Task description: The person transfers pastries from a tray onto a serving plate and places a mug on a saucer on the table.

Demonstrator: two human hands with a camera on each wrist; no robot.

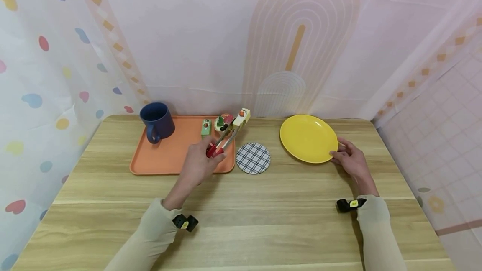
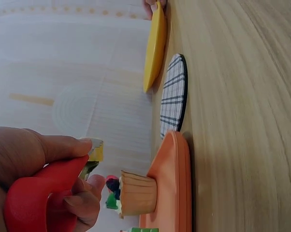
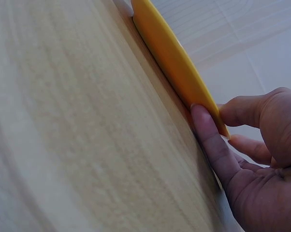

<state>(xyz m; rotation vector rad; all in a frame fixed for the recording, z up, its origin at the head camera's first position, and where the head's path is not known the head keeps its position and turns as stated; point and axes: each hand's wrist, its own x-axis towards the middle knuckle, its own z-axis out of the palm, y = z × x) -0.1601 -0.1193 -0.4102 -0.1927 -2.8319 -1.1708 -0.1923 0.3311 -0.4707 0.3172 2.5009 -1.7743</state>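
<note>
My left hand grips a pair of tongs by the red handle. Between the tips of the tongs is a small white and yellow cake piece with a red topping, held up above the table's back. Below it, a fruit-topped cupcake and a green cake piece stand on the orange tray. At the right, my right hand pinches the rim of a yellow plate, with a finger beneath the edge in the right wrist view. The plate carries nothing.
A dark blue mug stands at the tray's back left corner, its handle toward the front. A round checked coaster lies between tray and plate. Patterned cloth hangs behind the wooden table.
</note>
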